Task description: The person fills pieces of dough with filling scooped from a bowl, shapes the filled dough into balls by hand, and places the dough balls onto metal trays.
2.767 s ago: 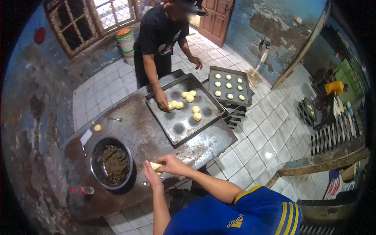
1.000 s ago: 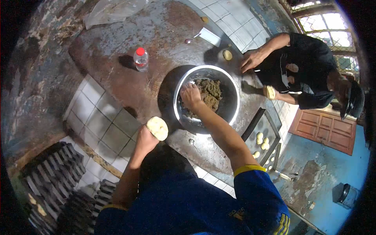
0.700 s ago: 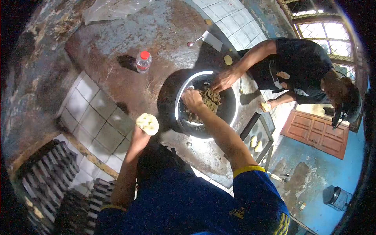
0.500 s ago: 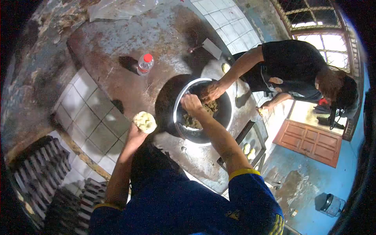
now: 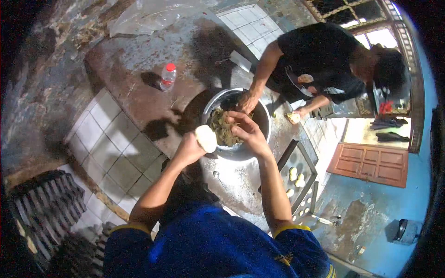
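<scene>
My left hand is closed around a pale, rounded piece of dough at the near-left side of a metal pot. Greenish-brown, crumbly filling lies in the pot. Over its near-right part is my right hand, with fingers curled and thumb drawn toward them; what they hold, if anything, is too small to name. A co-worker's hand reaches into the far side of the pot. Their other hand holds a dough piece with darker stuff on it.
A dark tray with several pale dough balls lies right of my right arm. A red-capped plastic bottle stands on the worn table. Clear plastic sheeting lies at the far edge. The co-worker leans in from the right.
My right hand has come up out of the filling, back toward me. My left hand has moved right with the dough, up to the pot. The co-worker has leaned in differently.
</scene>
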A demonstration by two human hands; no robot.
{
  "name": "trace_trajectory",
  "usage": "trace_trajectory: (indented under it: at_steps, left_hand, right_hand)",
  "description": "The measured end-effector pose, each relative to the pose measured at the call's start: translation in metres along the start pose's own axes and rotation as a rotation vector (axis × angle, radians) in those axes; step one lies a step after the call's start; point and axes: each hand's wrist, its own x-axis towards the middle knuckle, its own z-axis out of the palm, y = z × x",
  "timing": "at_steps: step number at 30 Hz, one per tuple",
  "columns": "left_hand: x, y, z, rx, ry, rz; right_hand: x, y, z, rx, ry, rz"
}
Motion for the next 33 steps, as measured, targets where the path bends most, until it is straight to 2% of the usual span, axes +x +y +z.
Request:
trace_trajectory:
  at_steps: [2, 3, 4, 5, 6, 9, 11, 12, 14, 16, 17, 18, 20, 21, 22, 24, 27, 30, 32, 33]
  left_hand:
    - [-0.007, 0.040, 0.024, -0.002, -0.041, 0.046]
    - [-0.015, 0.067, 0.033, -0.006, -0.053, 0.161]
    - [-0.020, 0.076, 0.050, 0.069, -0.066, 0.172]
    - [-0.023, 0.083, 0.059, 0.015, -0.075, 0.248]
    - [-0.028, 0.091, 0.067, -0.041, -0.084, 0.322]
    - [-0.054, 0.085, 0.102, -0.058, -0.101, 0.351]
    - [-0.072, 0.094, 0.119, -0.136, -0.202, 0.337]
    - [-0.080, 0.098, 0.126, -0.232, -0.284, 0.308]
    - [-0.097, 0.101, 0.137, -0.301, -0.379, 0.253]
    - [-0.116, 0.120, 0.147, -0.041, -0.489, 0.197]
    - [-0.131, 0.130, 0.156, 0.068, -0.394, 0.307]
    - [-0.139, 0.144, 0.161, 0.082, -0.406, 0.313]
    - [-0.151, 0.166, 0.171, 0.047, -0.676, 0.199]
    - [-0.159, 0.167, 0.183, -0.086, -0.666, 0.206]
    - [-0.167, 0.171, 0.189, -0.067, -0.692, 0.208]
    - [-0.180, 0.182, 0.205, -0.104, -0.605, 0.298]
    - [-0.190, 0.189, 0.228, -0.090, -0.612, 0.281]
    - [-0.194, 0.186, 0.243, -0.113, -0.609, 0.226]
    - [-0.191, 0.190, 0.249, -0.037, -0.572, 0.245]
    - [-0.188, 0.187, 0.252, -0.026, -0.572, 0.335]
  right_hand:
    - [-0.037, -0.024, 0.014, 0.003, -0.081, -0.065]
    - [-0.049, -0.025, 0.017, -0.070, -0.106, 0.006]
    - [-0.061, -0.025, 0.018, -0.140, -0.128, 0.077]
    - [-0.073, -0.013, 0.012, 0.020, -0.126, 0.145]
    - [-0.090, -0.009, 0.008, 0.001, -0.030, 0.127]
    - [-0.158, -0.035, 0.003, -0.007, 0.005, 0.045]
    - [-0.201, -0.032, -0.002, -0.171, 0.115, -0.294]
    - [-0.223, -0.041, 0.001, -0.158, 0.131, -0.313]
    - [-0.272, -0.056, 0.009, -0.883, 0.123, -0.570]
    - [-0.302, -0.048, 0.012, -0.834, 0.224, -0.633]
    - [-0.315, -0.048, 0.009, -0.754, 0.219, -0.558]
    - [-0.327, -0.045, 0.007, -0.670, 0.208, -0.483]
    - [-0.340, -0.019, -0.007, -0.593, 0.341, -0.575]
    - [-0.349, -0.010, -0.009, -0.522, 0.383, -0.559]
    - [-0.359, -0.005, -0.011, -0.454, 0.430, -0.547]
    - [-0.383, -0.001, -0.014, -0.386, 0.521, -0.581]
    - [-0.408, 0.007, -0.022, -0.407, 0.621, -0.598]
    - [-0.433, 0.008, -0.017, -0.428, 0.625, -0.543]
    - [-0.457, -0.011, 0.000, -0.719, 0.895, -0.612]
    - [-0.465, -0.015, 0.003, -0.752, 0.818, -0.655]
